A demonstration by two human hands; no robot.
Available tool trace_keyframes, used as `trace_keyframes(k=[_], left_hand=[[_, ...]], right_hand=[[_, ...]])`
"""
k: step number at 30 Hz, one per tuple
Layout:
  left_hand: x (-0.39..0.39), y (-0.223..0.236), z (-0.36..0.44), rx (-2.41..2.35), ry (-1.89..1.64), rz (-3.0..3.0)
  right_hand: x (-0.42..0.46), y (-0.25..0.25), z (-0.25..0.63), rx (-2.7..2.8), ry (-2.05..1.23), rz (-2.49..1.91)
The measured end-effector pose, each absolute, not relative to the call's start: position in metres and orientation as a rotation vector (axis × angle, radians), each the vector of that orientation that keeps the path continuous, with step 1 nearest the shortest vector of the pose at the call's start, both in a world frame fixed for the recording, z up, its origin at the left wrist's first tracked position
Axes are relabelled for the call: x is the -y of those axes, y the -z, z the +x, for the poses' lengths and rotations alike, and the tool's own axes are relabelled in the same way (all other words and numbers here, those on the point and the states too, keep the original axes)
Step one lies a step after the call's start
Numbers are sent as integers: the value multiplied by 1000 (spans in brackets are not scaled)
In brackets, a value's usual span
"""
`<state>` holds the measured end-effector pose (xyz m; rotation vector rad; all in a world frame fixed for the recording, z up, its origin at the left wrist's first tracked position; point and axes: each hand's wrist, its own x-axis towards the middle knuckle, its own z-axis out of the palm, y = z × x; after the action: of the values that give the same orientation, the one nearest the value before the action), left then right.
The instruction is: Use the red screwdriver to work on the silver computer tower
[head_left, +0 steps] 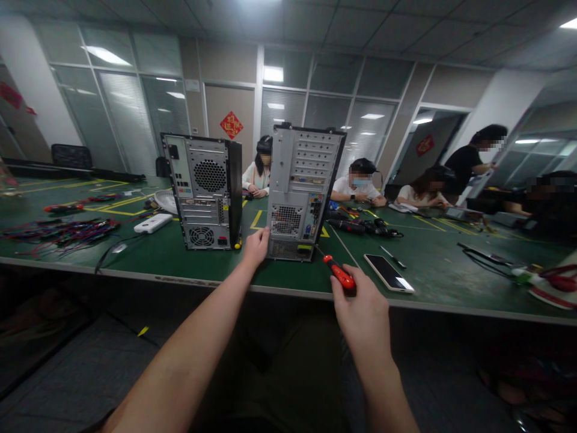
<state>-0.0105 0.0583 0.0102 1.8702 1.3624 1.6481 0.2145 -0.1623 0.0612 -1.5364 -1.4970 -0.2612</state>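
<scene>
A grey computer tower (304,198) stands upright on the green table with its back panel facing me. My left hand (256,245) is at the lower left edge of this tower, thumb against the edge and fingers curled, partly hidden. In my right hand (363,294) is a screwdriver (339,272) with a red and black handle, the fingers closed round its end. Its shaft points up and left to the tower's lower right corner; whether the tip touches the case I cannot tell. A second computer tower (201,192) stands to the left, its back also towards me.
Right of the screwdriver lie a phone (388,273) and a dark pen-like tool (392,257). Bundled cables (63,234) and a white power strip (152,223) lie at the left. Black tools (360,226) sit behind the tower. Several people are around the table's far side.
</scene>
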Motion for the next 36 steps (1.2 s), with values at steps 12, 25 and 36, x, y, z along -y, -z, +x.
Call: trace_keyframes(k=[12, 25, 36], left_hand=[[-55, -13, -11, -1314, -1631, 1862], [-56, -13, -9, -1333, -1655, 1892], [-57, -12, -11, -1346, -1642, 1897]], right_hand=[[164, -62, 216, 1637, 337, -1473], [162, -61, 214, 1438, 143, -1655], [164, -60, 218, 1609, 333, -1491]])
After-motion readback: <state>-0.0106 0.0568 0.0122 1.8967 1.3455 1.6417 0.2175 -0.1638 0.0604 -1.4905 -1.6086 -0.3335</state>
